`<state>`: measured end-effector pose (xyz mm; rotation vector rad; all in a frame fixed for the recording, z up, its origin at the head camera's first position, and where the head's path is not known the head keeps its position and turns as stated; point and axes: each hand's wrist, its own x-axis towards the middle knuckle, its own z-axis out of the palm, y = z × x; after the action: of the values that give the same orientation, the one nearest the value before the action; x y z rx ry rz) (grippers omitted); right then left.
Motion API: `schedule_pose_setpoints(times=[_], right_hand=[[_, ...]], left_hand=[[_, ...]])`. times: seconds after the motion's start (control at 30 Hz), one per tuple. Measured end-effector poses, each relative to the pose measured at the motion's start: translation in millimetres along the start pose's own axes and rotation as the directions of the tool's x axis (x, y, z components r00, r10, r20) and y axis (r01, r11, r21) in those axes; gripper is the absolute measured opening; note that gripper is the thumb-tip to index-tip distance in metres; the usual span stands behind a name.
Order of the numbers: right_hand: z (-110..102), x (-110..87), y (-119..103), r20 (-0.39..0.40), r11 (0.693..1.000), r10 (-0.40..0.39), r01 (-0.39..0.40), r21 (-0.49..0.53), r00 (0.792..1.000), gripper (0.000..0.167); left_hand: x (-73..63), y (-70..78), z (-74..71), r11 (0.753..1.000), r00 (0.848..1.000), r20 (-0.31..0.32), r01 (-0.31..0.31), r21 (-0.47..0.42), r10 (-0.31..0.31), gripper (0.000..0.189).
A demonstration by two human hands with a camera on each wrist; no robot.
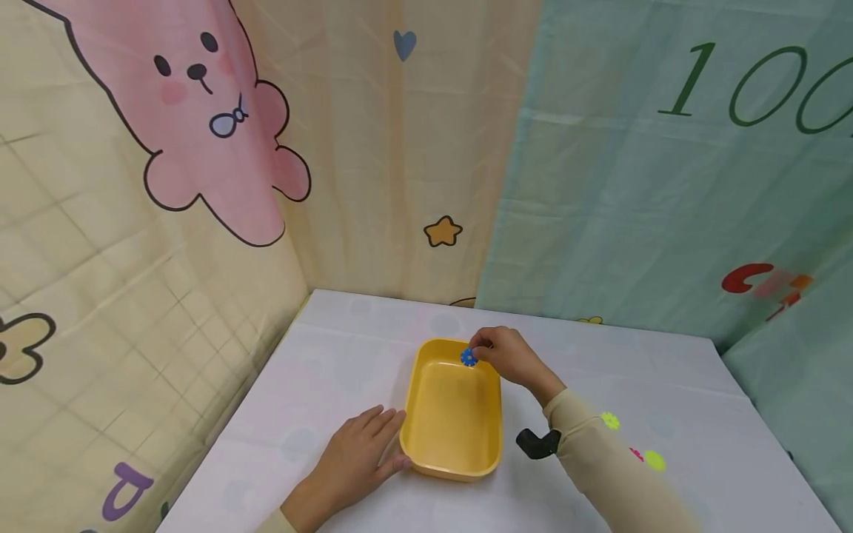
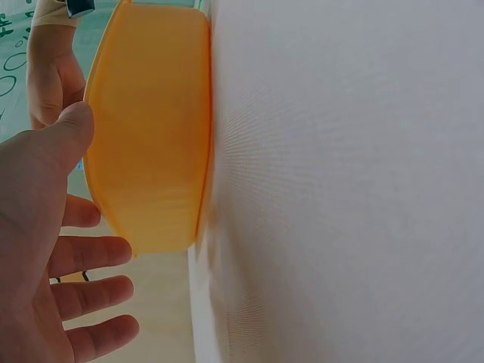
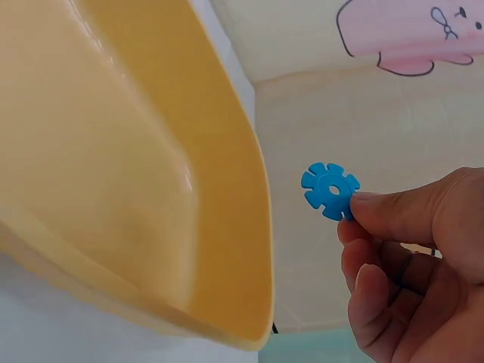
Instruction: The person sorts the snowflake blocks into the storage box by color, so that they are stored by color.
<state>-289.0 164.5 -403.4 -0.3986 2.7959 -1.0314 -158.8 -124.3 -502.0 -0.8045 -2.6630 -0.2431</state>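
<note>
Between thumb and forefinger, my right hand (image 1: 512, 357) pinches a blue notched disc (image 3: 333, 189) with a hole in its middle. In the head view, that blue disc (image 1: 469, 358) appears over the far end of a yellow rectangular tray (image 1: 453, 414). The right wrist view shows the disc held above the level of the tray's rim (image 3: 261, 227). My left hand (image 1: 360, 455) lies along the tray's left near side, fingers fairly straight. Left wrist view: the left thumb (image 2: 74, 130) and fingertips touch the rim of the tray (image 2: 151, 128).
To the right on the white table (image 1: 573, 488) lie a yellow-green notched disc (image 1: 609, 420), a pink piece (image 1: 637, 454) and a yellow-green round piece (image 1: 654, 460). A black strap-like object (image 1: 538, 444) sits at the right wrist. Printed curtains (image 1: 373, 148) hang behind the table.
</note>
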Motion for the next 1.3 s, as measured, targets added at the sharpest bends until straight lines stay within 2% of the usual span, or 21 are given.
schedule_pose_setpoints(times=[0.27, 0.47, 0.53, 0.67, 0.77, 1.03, 1.3], right_hand=[[24, -0.4, -9, 0.099, 0.999, 0.001, -0.007, 0.052, 0.995, 0.005], [45, -2.1, -10, 0.227, 0.984, 0.02, -0.059, 0.166, 0.974, 0.005], [51, -2.8, -9, 0.254, 0.976, 0.032, -0.085, 0.199, 0.967, 0.005], [62, -3.6, -8, 0.279, 0.964, 0.048, -0.117, 0.238, 0.959, 0.006], [69, -5.9, -8, 0.303, 0.964, 0.04, -0.116, 0.238, 0.952, 0.008], [93, -21.7, -10, 0.373, 0.977, -0.008, -0.072, 0.202, 0.928, 0.012], [109, -31.9, -16, 0.38, 0.983, 0.038, -0.103, 0.152, 0.924, 0.015]], left_hand=[[0.6, 0.6, -0.7, 1.0, 0.998, 0.053, 0.027, -0.013, -0.026, 0.073], [-3.2, 2.6, -0.7, 0.997, 0.993, 0.106, 0.053, -0.05, -0.048, 0.075], [-4.2, 2.8, 0.1, 0.998, 0.995, 0.096, 0.044, -0.04, -0.04, 0.074], [-2.6, 1.9, 0.5, 1.0, 1.0, 0.028, 0.008, -0.006, -0.008, 0.072], [0.3, 1.2, -0.8, 1.0, 1.0, 0.009, -0.007, 0.003, 0.007, 0.072], [3.6, 1.4, -3.3, 1.0, 0.996, 0.085, 0.013, -0.017, -0.011, 0.074], [4.0, 1.1, -4.8, 1.0, 0.997, 0.081, 0.012, -0.012, -0.011, 0.073]])
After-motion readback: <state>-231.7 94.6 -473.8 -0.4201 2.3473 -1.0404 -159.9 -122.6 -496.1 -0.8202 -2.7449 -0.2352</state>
